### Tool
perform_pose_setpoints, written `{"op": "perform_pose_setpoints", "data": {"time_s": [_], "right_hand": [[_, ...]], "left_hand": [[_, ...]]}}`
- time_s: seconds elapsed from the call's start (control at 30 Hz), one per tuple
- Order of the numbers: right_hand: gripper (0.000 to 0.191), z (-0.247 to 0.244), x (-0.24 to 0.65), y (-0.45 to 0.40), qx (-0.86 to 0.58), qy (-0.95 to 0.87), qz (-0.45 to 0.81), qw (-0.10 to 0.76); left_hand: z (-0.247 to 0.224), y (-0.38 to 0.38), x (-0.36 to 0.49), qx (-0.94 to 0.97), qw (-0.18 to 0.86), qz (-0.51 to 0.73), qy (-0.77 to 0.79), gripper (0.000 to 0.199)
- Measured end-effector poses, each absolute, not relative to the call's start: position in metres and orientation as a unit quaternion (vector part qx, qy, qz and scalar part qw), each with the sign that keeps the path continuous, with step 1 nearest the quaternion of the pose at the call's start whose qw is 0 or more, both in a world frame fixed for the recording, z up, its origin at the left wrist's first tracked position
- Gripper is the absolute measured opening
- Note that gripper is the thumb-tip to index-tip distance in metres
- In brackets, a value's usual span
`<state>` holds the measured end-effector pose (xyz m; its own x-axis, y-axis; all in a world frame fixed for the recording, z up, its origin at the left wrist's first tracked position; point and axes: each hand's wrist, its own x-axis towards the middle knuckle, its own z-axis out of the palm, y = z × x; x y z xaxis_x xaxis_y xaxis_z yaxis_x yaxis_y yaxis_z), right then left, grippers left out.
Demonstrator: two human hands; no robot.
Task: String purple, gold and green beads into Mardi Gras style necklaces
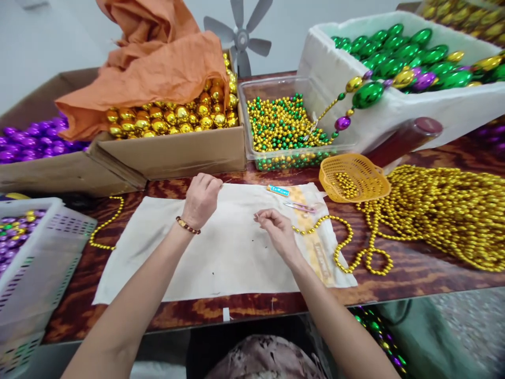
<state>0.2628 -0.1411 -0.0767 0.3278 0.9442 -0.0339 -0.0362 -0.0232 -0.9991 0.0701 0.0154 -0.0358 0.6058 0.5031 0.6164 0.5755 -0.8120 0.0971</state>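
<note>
- Left hand (203, 200), just left of centre: fingers bunched tight, and what they grip (if anything) I can't tell!
- Right hand (279, 229), right of centre: thumb and forefinger pinched close, any catch too tiny to name.
- Gold bead strand (350, 227) curls beside it, centre-right, partly on the white cloth (229, 252).

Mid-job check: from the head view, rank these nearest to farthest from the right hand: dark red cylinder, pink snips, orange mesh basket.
Nearest to the right hand first:
1. Pink snips: on the cloth, just beyond and right.
2. Orange mesh basket: farther right, past the cloth.
3. Dark red cylinder: tilted, behind and right of the basket.
</note>
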Motion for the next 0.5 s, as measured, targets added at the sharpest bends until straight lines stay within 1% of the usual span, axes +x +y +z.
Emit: {"op": "perform_pose_setpoints", "data": {"time_s": [0.1,0.23,0.3,0.37,0.43,0.47,0.5], "right_hand": [[0.018,-0.073,0.250,-0.152,-0.552,-0.419,0.413,0.591],[0.020,-0.086,0.249,-0.163,-0.587,-0.445,0.390,0.553],[0.021,-0.095,0.252,-0.170,-0.594,-0.454,0.389,0.538],[0.022,-0.102,0.256,-0.176,-0.596,-0.459,0.391,0.531],[0.023,-0.106,0.260,-0.180,-0.604,-0.456,0.389,0.526],[0.024,-0.107,0.261,-0.181,-0.608,-0.454,0.387,0.524],[0.024,-0.108,0.263,-0.181,-0.611,-0.451,0.386,0.523]], "left_hand": [[-0.041,0.014,0.061,-0.887,0.028,-0.340,-0.311,0.018],[-0.059,0.014,0.035,-0.823,-0.059,-0.396,-0.403,0.015],[-0.056,0.016,0.020,-0.736,-0.092,-0.483,-0.464,0.012],[-0.042,0.021,0.002,-0.609,-0.122,-0.598,-0.507,0.013],[-0.023,0.031,-0.021,-0.485,-0.191,-0.666,-0.533,0.015],[-0.015,0.036,-0.034,-0.445,-0.251,-0.660,-0.551,0.015],[-0.009,0.040,-0.047,-0.420,-0.324,-0.624,-0.574,0.015]]}}
